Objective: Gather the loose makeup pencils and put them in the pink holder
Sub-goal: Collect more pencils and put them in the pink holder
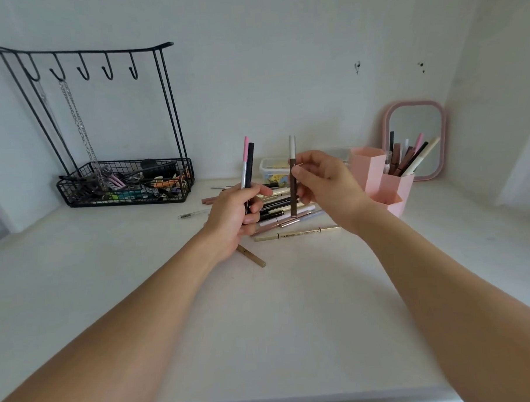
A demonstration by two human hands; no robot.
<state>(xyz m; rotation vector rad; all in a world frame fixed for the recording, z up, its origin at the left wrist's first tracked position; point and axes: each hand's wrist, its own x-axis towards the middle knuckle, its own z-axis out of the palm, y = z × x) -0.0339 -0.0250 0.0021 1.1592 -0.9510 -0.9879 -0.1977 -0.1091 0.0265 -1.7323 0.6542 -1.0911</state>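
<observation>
My left hand (pixel 234 217) grips two upright pencils, a pink and silver one (pixel 245 162) and a black one (pixel 250 165). My right hand (pixel 323 180) pinches a brown pencil with a white cap (pixel 293 181), held upright above the pile. Several loose pencils (pixel 285 213) lie on the white table behind and under both hands; a gold one (pixel 298 233) lies in front and another gold one (pixel 254 257) pokes out below my left wrist. The pink holder (pixel 381 183) stands to the right of my right hand with several pencils standing in it.
A black wire rack with hooks and a basket of clips (pixel 126 185) stands at the back left. A pink-framed mirror (pixel 416 139) leans on the wall behind the holder. A small clear box (pixel 274 168) sits behind the pile. A clear brush wand (pixel 194 214) lies left of the pile.
</observation>
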